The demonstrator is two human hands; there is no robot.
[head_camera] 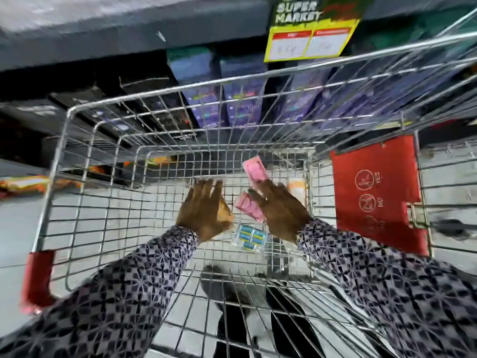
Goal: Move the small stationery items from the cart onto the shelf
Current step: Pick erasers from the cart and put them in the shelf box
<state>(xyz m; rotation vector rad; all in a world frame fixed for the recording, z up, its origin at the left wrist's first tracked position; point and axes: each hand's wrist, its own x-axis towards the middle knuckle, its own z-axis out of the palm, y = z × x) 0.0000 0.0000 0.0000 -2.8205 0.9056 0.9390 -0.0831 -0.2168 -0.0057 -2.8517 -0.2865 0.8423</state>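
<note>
Both my hands reach down into the wire cart (144, 140). My left hand (202, 210) hovers over the cart floor with its fingers spread and nothing clearly in it. My right hand (280, 211) lies over two pink packets: one pink packet (254, 169) sticks out past its fingertips, and the other pink packet (246, 206) is by its thumb. Motion blur hides whether the fingers grip them. A clear pack of blue-and-yellow items (249, 237) rests on the cart floor between my wrists. The dark shelf (103, 34) runs above and beyond the cart.
An orange-and-white packet (296, 187) lies against the cart's right wall. A red child-seat flap (376, 192) hangs at the right, and a red handle end (38, 277) at the left. Purple boxes (240, 94) fill the shelf behind, under a yellow price tag (309, 42).
</note>
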